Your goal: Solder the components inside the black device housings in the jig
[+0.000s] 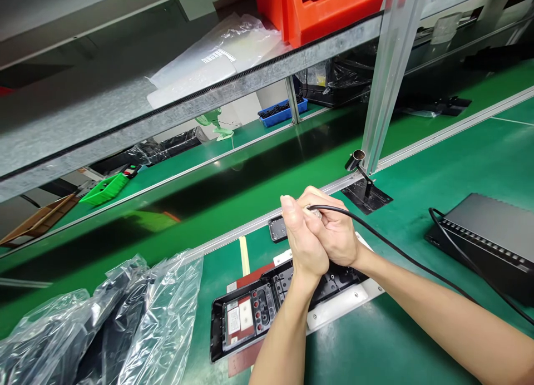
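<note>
My left hand (306, 243) and my right hand (337, 229) are closed together, one against the other, around a corded hand tool. Nearly all of the tool is hidden by my fingers; a small pale bit shows near my left thumb. Its black cord (375, 233) leaves from the top, crosses over my right hand and runs off toward the lower right. Below my hands lies a long black plastic housing (214, 329) with ribs, holes and a labelled panel. It rests in a white and reddish-brown fixture (337, 312), partly covered by my left forearm.
A small black tray-like part (277, 229) lies behind my hands. Clear plastic bags (162, 312) holding dark parts are at left. A metal cup holder (356, 160) stands by the upright post (387, 79). A grey-black box (492, 229) sits at right; a red bin (329, 18) is overhead.
</note>
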Tool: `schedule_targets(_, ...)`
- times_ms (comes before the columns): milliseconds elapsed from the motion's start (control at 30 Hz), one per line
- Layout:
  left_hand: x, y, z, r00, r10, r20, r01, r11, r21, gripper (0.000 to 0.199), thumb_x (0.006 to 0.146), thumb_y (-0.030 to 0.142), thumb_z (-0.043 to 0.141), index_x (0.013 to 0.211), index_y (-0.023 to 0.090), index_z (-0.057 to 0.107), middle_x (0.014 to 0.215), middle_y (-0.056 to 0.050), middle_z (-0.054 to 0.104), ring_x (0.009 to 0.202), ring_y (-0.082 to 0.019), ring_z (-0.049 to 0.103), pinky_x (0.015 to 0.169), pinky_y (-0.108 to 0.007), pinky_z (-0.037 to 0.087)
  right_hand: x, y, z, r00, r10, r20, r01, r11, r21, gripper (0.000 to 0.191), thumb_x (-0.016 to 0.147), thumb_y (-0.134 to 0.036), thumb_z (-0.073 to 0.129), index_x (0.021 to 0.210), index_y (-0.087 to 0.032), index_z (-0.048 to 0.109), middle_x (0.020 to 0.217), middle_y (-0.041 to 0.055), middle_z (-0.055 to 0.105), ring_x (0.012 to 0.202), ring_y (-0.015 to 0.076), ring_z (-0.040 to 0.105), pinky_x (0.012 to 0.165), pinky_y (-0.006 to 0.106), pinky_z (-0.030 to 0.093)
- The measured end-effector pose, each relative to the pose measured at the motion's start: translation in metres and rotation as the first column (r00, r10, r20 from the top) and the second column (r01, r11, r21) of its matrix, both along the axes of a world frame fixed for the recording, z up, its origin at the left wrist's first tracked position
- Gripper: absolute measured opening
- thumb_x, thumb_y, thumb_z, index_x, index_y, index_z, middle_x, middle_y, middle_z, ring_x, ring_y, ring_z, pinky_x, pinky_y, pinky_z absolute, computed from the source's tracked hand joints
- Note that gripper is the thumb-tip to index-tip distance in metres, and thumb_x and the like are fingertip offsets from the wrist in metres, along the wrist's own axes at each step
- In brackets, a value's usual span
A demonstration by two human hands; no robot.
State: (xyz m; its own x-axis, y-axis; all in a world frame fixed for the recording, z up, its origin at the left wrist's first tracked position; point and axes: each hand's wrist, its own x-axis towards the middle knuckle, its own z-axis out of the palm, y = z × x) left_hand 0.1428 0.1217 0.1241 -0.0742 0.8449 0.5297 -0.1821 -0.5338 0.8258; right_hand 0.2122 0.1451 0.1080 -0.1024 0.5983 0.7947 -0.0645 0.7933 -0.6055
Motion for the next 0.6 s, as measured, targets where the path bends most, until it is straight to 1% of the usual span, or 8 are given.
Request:
schedule_targets(233, -0.0002, 0.0003, -0.0002, 1.000, 0.017, -0.018, -0.017, 1.000, 0.000, 0.075, 0.111, 0.048, 0.019, 0.066, 0.019, 0.072, 0.072, -0.008, 0.066, 0.070, -0.020, 0.061, 0.074, -0.036, 0.052, 0.0001, -0.0014, 0.0002, 1.000, -0.008, 0.008, 0.008, 1.000, 0.002, 0.029, 0.105, -0.032, 0.052, 0.087, -0.021, 0.071, 0.081, 0.0024, 0.065, 0.078, 0.0188, 0.058, 0.073, 0.036, 0.045)
schedule_targets(400, -0.0004, 0.0000, -0.0002, 0.998, 0.028, -0.050, -0.028, 1.000, -0.005, 0.075, 0.111, 0.051, 0.017, 0.065, 0.020, 0.068, 0.072, -0.008, 0.063, 0.070, -0.020, 0.058, 0.075, -0.036, 0.052, 0.0002, -0.0019, -0.0002, 1.000, -0.016, 0.009, 0.016, 1.000, -0.004, 0.028, 0.105, -0.032, 0.052, 0.086, -0.021, 0.071, 0.081, 0.0032, 0.065, 0.078, 0.0196, 0.058, 0.072, 0.036, 0.045)
schedule_targets(467, -0.0004, 0.0001, -0.0005, 0.997, 0.044, -0.059, -0.044, 0.999, -0.002, 0.074, 0.110, 0.053, 0.018, 0.063, 0.021, 0.064, 0.069, -0.006, 0.058, 0.066, -0.019, 0.054, 0.075, -0.036, 0.051, 0.0004, -0.0015, -0.0006, 1.000, -0.019, 0.015, 0.019, 1.000, -0.006, 0.029, 0.105, -0.034, 0.052, 0.086, -0.022, 0.071, 0.080, 0.0035, 0.065, 0.078, 0.0200, 0.058, 0.071, 0.037, 0.045)
schedule_targets(533, -0.0001, 0.0008, -0.0012, 0.996, 0.059, -0.060, -0.059, 0.998, -0.007, 0.072, 0.110, 0.055, 0.018, 0.060, 0.022, 0.057, 0.064, -0.004, 0.051, 0.061, -0.018, 0.047, 0.074, -0.036, 0.052, 0.0005, -0.0010, -0.0014, 1.000, -0.012, 0.012, 0.012, 1.000, -0.011, 0.030, 0.106, -0.036, 0.052, 0.087, -0.023, 0.071, 0.080, 0.0040, 0.065, 0.078, 0.0205, 0.059, 0.070, 0.037, 0.045)
schedule_targets(600, 0.0003, 0.0017, -0.0020, 0.986, 0.122, -0.116, -0.123, 0.992, -0.002, 0.071, 0.110, 0.056, 0.014, 0.058, 0.023, 0.048, 0.061, -0.002, 0.046, 0.058, -0.017, 0.043, 0.072, -0.035, 0.053, 0.0004, -0.0005, -0.0024, 1.000, 0.006, -0.002, -0.006, 1.000, -0.019, 0.031, 0.107, -0.038, 0.052, 0.089, -0.023, 0.072, 0.081, 0.0045, 0.065, 0.078, 0.0208, 0.059, 0.070, 0.038, 0.045)
